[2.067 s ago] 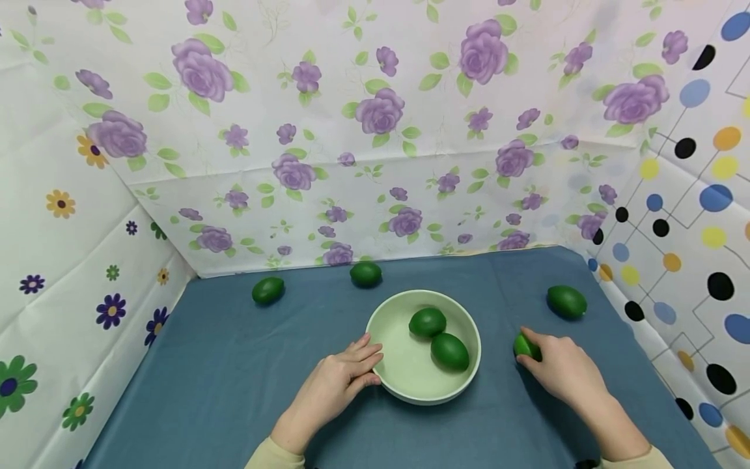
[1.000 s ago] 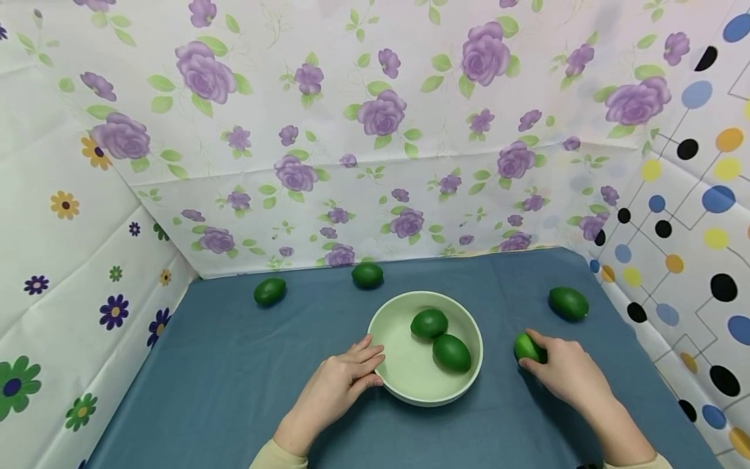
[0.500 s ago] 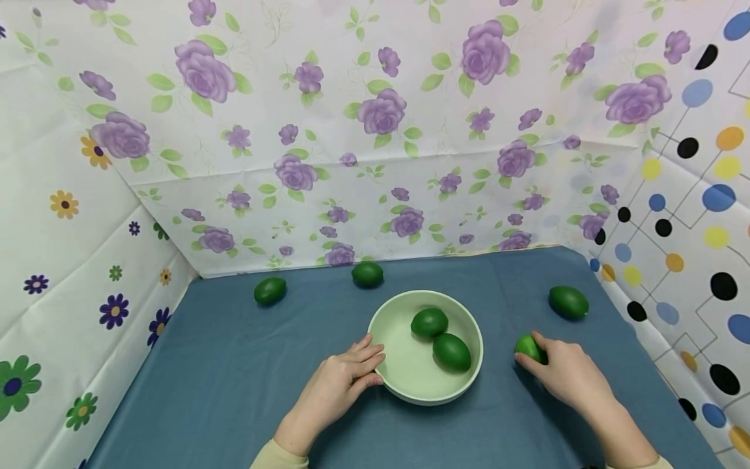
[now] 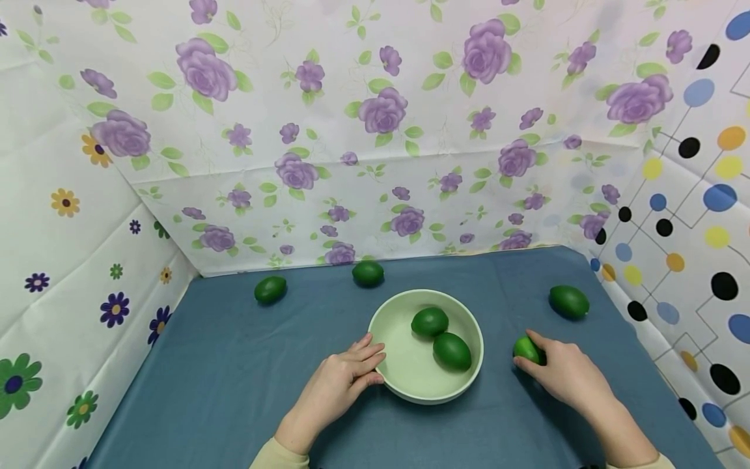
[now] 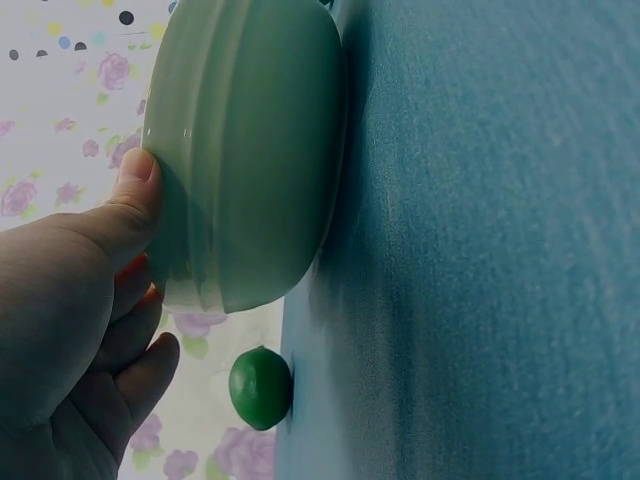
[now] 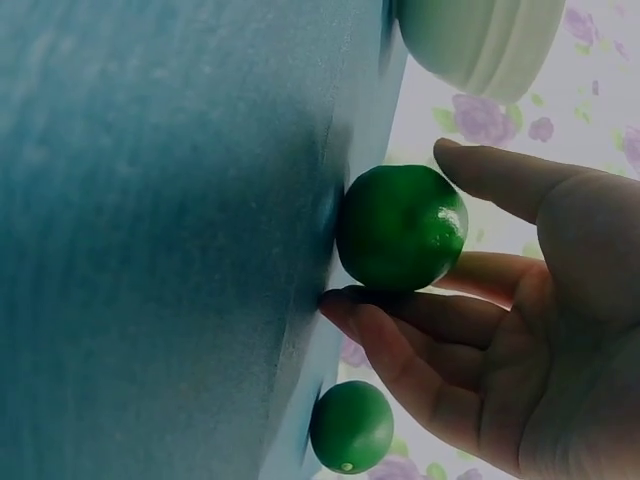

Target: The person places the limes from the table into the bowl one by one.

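My left hand point(image 4: 331, 391) holds the left rim of the pale green bowl point(image 4: 404, 381), with the thumb against its outer wall in the left wrist view and fingertips over the rim. Inside the bowl lie two green fruits point(image 4: 430, 322) point(image 4: 452, 352), side by side. Right of the bowl, my right hand point(image 4: 571, 374) has its thumb and fingers around a brighter green fruit point(image 4: 527, 350). That fruit point(image 6: 400, 228) rests on the cloth in the right wrist view, between thumb and fingers of the hand point(image 6: 500, 310).
A single green fruit point(image 4: 569, 302) lies at the back right, beyond my right hand. Two others point(image 4: 368, 274) point(image 4: 270, 290) are near the back edge of the blue cloth point(image 4: 222, 365). Patterned sheets point(image 4: 328, 130) stand behind and at both sides.
My right thumb and fingers have shifted slightly around the fruit, and more of its side shows than at first. The left hand and the bowl have stayed in place.
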Motion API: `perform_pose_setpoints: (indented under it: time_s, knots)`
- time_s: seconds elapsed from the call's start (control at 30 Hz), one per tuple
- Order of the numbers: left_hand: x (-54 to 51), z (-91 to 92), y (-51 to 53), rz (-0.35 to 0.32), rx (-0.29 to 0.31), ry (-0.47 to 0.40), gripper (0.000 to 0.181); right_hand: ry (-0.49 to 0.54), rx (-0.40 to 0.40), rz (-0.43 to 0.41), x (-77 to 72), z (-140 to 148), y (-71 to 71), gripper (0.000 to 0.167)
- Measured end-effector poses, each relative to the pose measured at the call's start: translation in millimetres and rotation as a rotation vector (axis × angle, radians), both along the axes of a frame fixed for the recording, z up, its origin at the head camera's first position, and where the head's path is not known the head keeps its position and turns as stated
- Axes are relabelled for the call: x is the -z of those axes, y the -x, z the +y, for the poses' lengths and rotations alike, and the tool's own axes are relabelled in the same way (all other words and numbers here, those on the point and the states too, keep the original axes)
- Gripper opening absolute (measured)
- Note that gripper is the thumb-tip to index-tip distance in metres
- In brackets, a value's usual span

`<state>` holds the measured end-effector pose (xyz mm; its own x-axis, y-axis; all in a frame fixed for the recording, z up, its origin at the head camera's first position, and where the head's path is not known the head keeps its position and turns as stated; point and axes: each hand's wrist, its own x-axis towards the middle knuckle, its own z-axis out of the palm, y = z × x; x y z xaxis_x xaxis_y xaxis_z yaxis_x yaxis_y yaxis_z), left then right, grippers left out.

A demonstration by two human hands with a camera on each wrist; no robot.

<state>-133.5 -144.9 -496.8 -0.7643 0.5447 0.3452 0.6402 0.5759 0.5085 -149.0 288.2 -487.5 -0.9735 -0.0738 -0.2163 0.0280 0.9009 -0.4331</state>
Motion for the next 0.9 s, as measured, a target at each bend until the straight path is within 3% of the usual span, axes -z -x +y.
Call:
perform_pose_setpoints:
  time_s: [0.3, 0.6, 0.9]
  knots:
    - [1.9, -0.2, 0.8, 0.025, -0.001, 0.0, 0.049, 0.027, -0.004, 0.016, -0.3, -1.3, -0.2, 0.076]
    - [2.2, 0.6, 1.0, 0.042, 0.006, -0.01, 0.048, 0.014, 0.008, 0.038, 1.5, 0.9, -0.3, 0.081]
    - [1.2, -0.2, 0.0, -0.014, -0.008, -0.009, 0.048, 0.031, 0.023, 0.067, 0.8, -0.8, -2.6, 0.076]
